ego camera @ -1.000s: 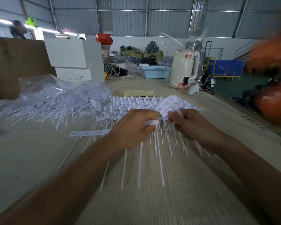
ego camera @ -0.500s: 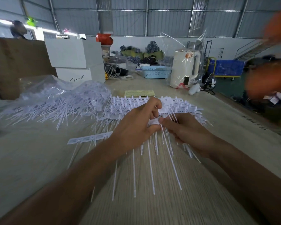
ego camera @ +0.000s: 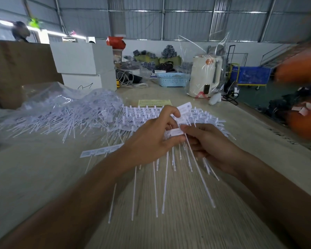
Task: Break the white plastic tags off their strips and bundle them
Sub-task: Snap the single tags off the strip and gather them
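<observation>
1. A strip of white tags [ego camera: 176,132] is pinched above the tabletop [ego camera: 34,177] by the left hand [ego camera: 151,139], fingers clamped on it.
2. One tag is nipped by the right hand [ego camera: 206,142], seemingly for snapping off.
3. Tails are left hanging, free of the heap [ego camera: 61,112].

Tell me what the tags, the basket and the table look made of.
Tags: white plastic, thin, stiff tails, matte. Basket: light blue plastic, by its moulded lattice wall. Table: probably wood or laminate, pale with fine grain lines.
</observation>
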A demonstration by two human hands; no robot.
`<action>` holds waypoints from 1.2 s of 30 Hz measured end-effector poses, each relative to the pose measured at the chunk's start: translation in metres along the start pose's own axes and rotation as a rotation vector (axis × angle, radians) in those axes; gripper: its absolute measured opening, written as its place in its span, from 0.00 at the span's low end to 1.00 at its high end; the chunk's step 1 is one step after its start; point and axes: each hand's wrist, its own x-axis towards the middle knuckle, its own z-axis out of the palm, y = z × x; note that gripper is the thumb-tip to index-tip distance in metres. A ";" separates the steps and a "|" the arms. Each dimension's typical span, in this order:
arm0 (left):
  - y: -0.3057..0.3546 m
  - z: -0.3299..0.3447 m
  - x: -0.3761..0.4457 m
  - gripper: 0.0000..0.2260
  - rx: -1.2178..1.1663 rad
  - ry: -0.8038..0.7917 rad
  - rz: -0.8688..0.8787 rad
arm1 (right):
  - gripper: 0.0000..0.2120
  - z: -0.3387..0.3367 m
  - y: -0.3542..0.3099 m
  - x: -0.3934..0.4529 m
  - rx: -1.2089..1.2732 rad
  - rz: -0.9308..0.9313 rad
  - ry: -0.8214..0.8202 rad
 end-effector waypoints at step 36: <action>-0.012 -0.021 0.003 0.05 -0.191 0.030 -0.138 | 0.17 -0.011 0.003 0.003 -0.129 -0.109 0.011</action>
